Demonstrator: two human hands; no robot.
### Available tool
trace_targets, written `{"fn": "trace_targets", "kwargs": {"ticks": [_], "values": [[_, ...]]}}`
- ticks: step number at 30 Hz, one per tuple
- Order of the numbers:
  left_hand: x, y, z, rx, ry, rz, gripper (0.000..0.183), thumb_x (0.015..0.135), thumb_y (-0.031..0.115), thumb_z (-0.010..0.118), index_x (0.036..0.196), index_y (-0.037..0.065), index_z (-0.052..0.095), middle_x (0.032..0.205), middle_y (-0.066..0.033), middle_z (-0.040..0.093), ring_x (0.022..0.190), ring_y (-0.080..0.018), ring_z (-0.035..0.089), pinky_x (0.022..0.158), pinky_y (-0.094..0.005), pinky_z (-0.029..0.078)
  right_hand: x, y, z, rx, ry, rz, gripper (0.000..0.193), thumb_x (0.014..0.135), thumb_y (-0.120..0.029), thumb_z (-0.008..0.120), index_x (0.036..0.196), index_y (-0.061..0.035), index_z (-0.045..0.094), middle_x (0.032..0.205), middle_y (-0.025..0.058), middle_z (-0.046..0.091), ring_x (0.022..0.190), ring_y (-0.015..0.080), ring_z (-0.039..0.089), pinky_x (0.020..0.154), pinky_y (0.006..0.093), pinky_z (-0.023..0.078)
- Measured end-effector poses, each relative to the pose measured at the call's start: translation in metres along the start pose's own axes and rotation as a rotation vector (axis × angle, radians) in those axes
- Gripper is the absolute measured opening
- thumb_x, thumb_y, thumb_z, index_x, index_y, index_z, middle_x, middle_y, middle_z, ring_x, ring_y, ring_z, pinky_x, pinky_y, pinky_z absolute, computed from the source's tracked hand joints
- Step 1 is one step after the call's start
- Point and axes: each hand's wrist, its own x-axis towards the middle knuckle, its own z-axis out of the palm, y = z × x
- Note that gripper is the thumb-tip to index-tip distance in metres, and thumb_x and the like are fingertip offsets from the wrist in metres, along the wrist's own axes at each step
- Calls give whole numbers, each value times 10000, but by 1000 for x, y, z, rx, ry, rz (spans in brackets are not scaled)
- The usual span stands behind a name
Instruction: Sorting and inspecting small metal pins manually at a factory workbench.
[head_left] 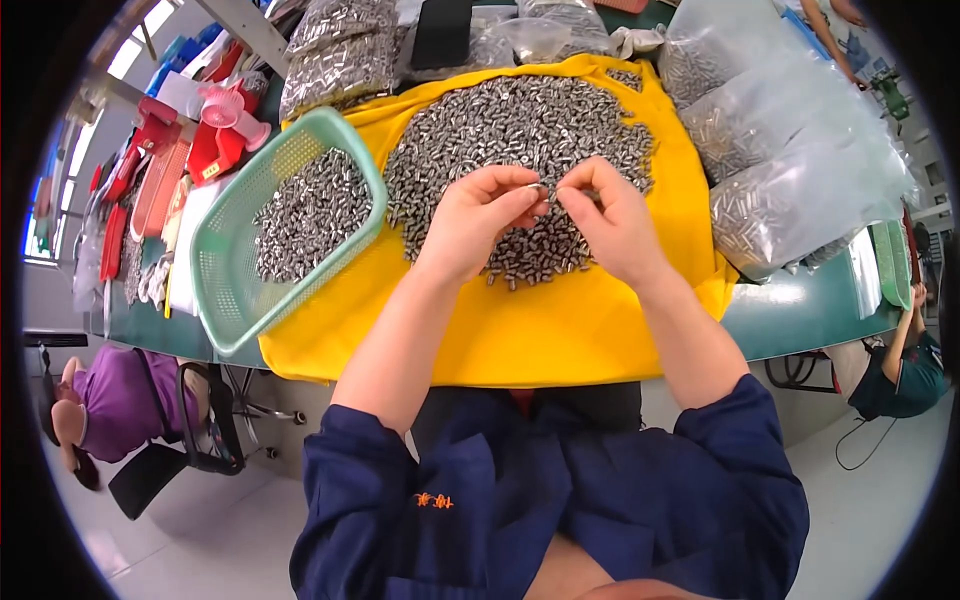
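Both my hands are raised over a broad heap of small metal cylindrical parts (520, 120) on a yellow cloth (520, 340). My left hand (478, 215) is closed in a pinch, thumb against forefinger, on a small shiny metal part (541, 187). Facing it, my right hand (608, 215) has thumb and forefinger drawn together close to that part. Whether the right fingers also grip something is too small to make out. To the left, a pale green plastic basket (222, 290) holds a pile of similar metal parts.
Filled clear bags of metal parts (745, 200) line the table's right side. More bags (340, 60) and a black phone-like slab (442, 33) lie at the back. A small pink fan (232, 115) and red bins stand far left. People sit at both sides.
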Motion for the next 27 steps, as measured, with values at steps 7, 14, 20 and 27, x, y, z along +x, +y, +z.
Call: {"fn": "trace_targets", "kwargs": {"ticks": [7,14,20,27], "values": [[-6,-4,1,-38,-54,10,148,818,19,533,960,-16,555,859,-72,594,764,-140,595,686,-244,502,-5,-4,1,57,-40,23,39,811,-53,516,823,-19,501,701,19,542,625,55,487,554,207,408],[-3,-7,-2,41,-71,21,141,820,20,531,957,8,566,869,-75,609,779,-161,603,722,-270,502,-5,-10,-2,-118,-44,-43,45,794,-54,520,817,-24,496,690,71,557,597,138,534,546,261,422],[-5,-5,0,125,-31,112,104,793,-12,556,889,-29,591,817,-80,619,737,-144,602,693,-245,501,-6,-14,3,-271,-37,-108,49,789,-72,523,801,-41,488,666,115,560,620,268,574,543,320,435],[-15,5,9,314,36,155,127,764,6,599,886,-30,598,824,-69,618,746,-122,597,690,-224,489,-9,-2,3,1,-22,24,55,828,-94,514,814,-47,490,653,3,486,586,86,462,533,217,381]]}}
